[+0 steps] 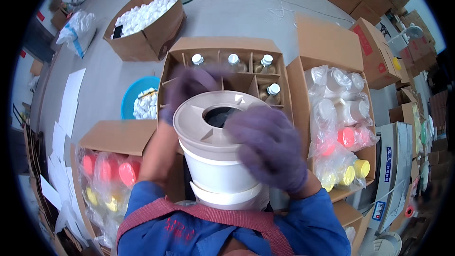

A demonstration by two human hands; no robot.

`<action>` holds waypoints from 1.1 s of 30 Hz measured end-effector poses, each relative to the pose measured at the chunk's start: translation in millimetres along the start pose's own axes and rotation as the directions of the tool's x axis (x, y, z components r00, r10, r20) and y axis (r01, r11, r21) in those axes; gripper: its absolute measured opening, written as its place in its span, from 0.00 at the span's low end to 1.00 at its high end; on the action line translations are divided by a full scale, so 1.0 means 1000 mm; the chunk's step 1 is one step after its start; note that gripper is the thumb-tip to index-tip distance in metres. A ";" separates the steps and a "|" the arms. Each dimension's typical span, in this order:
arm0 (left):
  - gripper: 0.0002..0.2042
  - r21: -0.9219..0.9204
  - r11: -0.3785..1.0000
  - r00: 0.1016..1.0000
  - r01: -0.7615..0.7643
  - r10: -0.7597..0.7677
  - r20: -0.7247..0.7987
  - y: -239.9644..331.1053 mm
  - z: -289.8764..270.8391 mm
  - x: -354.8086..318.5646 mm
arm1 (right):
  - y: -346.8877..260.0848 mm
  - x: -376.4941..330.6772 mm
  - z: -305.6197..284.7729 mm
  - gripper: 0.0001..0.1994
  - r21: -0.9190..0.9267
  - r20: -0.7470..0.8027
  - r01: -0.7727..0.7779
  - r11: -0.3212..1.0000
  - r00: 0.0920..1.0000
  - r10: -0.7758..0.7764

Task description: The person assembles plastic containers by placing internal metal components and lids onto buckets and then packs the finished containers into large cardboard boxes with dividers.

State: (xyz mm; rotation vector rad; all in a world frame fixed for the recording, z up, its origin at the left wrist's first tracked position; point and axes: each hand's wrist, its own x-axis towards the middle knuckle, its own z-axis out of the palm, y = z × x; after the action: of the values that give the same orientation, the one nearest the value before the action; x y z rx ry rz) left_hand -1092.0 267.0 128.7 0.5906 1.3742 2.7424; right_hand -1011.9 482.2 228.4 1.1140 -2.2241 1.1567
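Observation:
Close in front of me stands a stack of white buckets [215, 166], topped by a beige round lid [192, 125] with a dark hole in its middle. My right hand [270, 144], in a purple glove, is over the right side of this lid, its fingertips near the hole. Its fingers are smeared by motion. My left hand [194, 85], also gloved, is behind the lid, over the left part of a divided carton [227, 43]. Motion blurs it heavily, hiding what it may hold. Clear bottles with white caps [233, 59] stand upright in several of the carton's compartments.
Right of the carton, an open box [296, 85] holds bagged containers with red and yellow lids; a similar box [113, 135] is at the lower left. A blue basin [130, 97] and a large carton [151, 42] hold small white pieces. White sheets [71, 97] lie at left.

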 end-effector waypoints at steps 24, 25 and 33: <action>0.19 0.746 0.455 0.856 -0.487 0.417 0.305 0.040 0.061 -0.096 | 0.033 -0.071 0.040 0.22 0.653 -0.191 -0.189 0.734 0.896 0.401; 0.16 0.755 0.449 0.852 -0.478 0.448 0.273 0.044 0.063 -0.099 | 0.013 -0.067 0.035 0.18 0.559 -0.178 -0.294 0.775 0.871 0.459; 0.08 0.845 0.257 0.820 -0.468 0.483 0.307 0.034 0.059 -0.096 | -0.037 -0.061 0.042 0.24 -0.281 -0.085 -0.111 0.953 0.992 0.091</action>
State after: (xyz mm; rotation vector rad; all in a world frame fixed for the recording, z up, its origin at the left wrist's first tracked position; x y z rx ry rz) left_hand -977.9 274.2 156.5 1.1656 3.1494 1.9384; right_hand -944.9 463.9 183.4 0.8375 -2.3239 0.8608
